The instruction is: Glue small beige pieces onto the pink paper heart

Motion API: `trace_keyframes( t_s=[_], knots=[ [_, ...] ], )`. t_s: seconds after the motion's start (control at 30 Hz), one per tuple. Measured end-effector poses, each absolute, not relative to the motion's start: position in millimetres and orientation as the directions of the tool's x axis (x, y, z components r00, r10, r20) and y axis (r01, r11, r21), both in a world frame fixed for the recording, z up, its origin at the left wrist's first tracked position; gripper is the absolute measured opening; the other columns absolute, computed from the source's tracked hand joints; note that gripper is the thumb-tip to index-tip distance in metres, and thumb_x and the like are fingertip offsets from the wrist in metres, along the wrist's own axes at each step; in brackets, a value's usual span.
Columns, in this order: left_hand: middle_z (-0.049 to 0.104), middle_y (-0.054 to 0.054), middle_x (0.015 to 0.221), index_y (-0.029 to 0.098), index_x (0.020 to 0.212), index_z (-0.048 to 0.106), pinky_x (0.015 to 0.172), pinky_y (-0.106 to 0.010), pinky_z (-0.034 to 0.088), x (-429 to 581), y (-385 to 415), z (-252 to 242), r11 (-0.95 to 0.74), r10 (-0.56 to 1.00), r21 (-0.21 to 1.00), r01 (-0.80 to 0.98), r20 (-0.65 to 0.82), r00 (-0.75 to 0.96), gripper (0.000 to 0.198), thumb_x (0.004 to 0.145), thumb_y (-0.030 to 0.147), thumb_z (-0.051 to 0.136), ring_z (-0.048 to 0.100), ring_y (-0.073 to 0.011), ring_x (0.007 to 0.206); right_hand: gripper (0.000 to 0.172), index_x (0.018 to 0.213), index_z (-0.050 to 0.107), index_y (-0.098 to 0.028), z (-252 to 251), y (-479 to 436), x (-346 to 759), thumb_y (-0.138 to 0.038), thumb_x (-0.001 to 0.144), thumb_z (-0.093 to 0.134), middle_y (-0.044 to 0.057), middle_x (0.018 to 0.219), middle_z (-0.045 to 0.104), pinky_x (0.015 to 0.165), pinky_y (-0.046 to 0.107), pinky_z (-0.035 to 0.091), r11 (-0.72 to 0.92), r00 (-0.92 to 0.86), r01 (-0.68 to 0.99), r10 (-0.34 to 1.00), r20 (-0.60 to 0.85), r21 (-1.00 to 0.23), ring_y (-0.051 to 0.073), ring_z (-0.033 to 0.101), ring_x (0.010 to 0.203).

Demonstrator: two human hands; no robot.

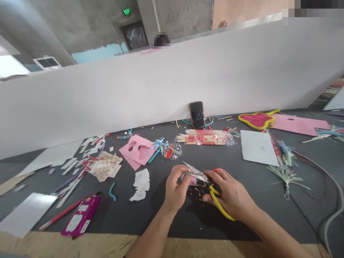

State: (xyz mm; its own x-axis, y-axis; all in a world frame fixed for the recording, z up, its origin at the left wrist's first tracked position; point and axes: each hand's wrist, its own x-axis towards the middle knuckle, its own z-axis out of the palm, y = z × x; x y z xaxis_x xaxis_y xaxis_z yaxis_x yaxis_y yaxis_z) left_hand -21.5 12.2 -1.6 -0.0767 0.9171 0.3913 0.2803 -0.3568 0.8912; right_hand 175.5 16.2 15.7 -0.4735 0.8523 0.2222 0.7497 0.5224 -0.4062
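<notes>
My right hand (231, 191) is wrapped round a pair of scissors (215, 203) with yellow and red on the handles. Their metal blades are parted and point left, toward my left hand (176, 186). The fingers of my left hand are pinched together beside the blades; whatever they hold is too small to make out. Under the blades lies a small pink piece (192, 180), partly hidden by the hands. Tiny pale bits (199, 196) are scattered on the dark table between the two hands.
A phone (197, 114) leans on the white partition (134, 96). Packed sticks (205, 137) lie before it. Left are pink cut-out sheets (137, 150), crumpled tissue (141, 184) and a purple case (81, 215). On the right are a white board (258, 147), stringy tufts (288, 177) and a cable (333, 186).
</notes>
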Motion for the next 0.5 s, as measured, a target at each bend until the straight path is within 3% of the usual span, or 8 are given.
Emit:
trace_keyframes(
  t_s=[0.5],
  knots=[
    [0.058, -0.008, 0.093, 0.017, 0.079, 0.061, 0.086, -0.037, 0.048, -22, 15, -16, -0.418, 0.906, 0.896, 0.150, 0.423, 0.004, 0.015, 0.088, 0.027, 0.054, 0.058, -0.0204, 0.095, 0.056, 0.121, 0.057, -0.018, 17, 14, 177, -0.058, 0.082, 0.055, 0.013, 0.106, 0.067, 0.074, 0.034, 0.054, 0.547, -0.510, 0.727, 0.835, 0.209, -0.414, 0.025, 0.066, 0.092]
  ],
)
